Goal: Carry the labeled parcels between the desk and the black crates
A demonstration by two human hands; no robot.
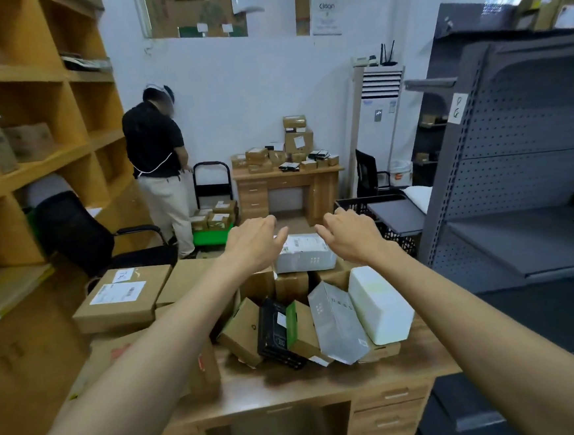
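Observation:
A wooden desk (312, 383) in front of me carries a heap of labeled parcels. On top at the far side lies a white labeled parcel (305, 254). My left hand (254, 242) hovers at its left end, my right hand (350, 234) at its right end; both have relaxed fingers and hold nothing. Nearer me lean a grey box (336, 321), a white box (380, 304), a black box (275, 333) and brown cartons (243, 330). A flat labeled carton (122, 299) lies at the left. A black crate (378, 218) stands beyond the desk at the right.
A person stands at the back left by a green trolley (213, 233) of cartons. A second desk (286, 186) with parcels is against the far wall. Wooden shelves (33, 151) and a black office chair (84, 240) are at the left, grey metal shelving (516, 182) at the right.

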